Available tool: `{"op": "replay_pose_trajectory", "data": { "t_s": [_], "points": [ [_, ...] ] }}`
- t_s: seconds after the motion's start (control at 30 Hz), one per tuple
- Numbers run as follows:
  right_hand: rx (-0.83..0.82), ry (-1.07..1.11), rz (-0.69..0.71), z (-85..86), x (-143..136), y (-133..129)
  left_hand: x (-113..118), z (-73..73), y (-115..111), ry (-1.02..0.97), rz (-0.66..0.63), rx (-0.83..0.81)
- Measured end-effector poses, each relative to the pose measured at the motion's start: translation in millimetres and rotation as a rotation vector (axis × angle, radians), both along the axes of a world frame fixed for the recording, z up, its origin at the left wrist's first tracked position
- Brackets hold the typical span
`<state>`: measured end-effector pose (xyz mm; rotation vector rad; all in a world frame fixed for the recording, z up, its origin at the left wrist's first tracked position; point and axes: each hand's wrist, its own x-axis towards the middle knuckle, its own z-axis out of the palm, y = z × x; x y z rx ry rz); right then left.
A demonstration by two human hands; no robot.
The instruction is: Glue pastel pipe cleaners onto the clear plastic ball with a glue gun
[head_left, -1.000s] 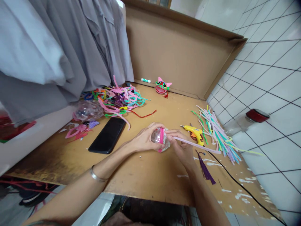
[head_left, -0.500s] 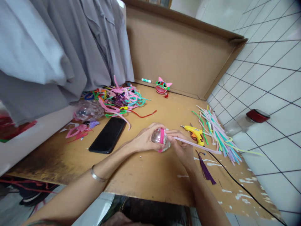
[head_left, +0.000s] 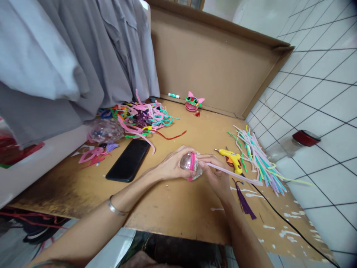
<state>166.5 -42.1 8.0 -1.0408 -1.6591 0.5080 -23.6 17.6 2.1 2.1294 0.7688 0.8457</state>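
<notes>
My left hand (head_left: 178, 162) is closed round a small clear plastic ball (head_left: 185, 161) that has a bright pink band (head_left: 192, 160) across it. A pale lilac pipe cleaner (head_left: 234, 173) runs from the ball's right side out to the right, pinched in the fingers of my right hand (head_left: 216, 173). Those fingertips press its near end against the ball. What lies under the fingers is hidden. Just right of my right hand, a yellow hot glue gun (head_left: 232, 159) lies on the table, with a purple tassel (head_left: 245, 203) nearer to me.
A black phone (head_left: 127, 160) lies left of my hands. Tangled pipe cleaners (head_left: 145, 115) and clear plastic pieces (head_left: 104, 130) sit behind it. Straight pipe cleaners (head_left: 260, 160) lie at right. A finished-looking animal head (head_left: 192, 102) and a glue stick (head_left: 173, 95) rest by the cardboard wall (head_left: 212, 63).
Almost nothing differs. Both hands keep the same hold on the ball and the pipe cleaner; the outer end of the pipe cleaner has dipped very slightly.
</notes>
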Motion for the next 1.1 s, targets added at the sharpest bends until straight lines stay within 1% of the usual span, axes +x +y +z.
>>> {"op": "replay_pose_trajectory", "data": {
  "t_s": [0.27,0.53,0.67,0.87,1.1],
  "points": [
    [0.006,-0.010,-0.002,1.5,-0.6,-0.5,-0.1,-1.0,1.2,0.009,-0.010,0.041],
    [-0.014,0.025,-0.009,2.1,-1.0,-0.1,0.3,-6.4,4.4,0.012,-0.024,0.050],
    [-0.011,0.020,-0.027,1.2,-0.4,-0.3,2.1,-6.4,2.9,0.029,-0.016,0.046],
    [0.009,-0.028,-0.026,0.4,0.8,0.2,5.0,-5.0,-1.6,0.011,0.023,0.054],
    [0.077,-0.177,-0.054,-0.1,3.3,0.4,6.9,-4.4,-4.1,0.004,0.055,-0.020]
  ]
}}
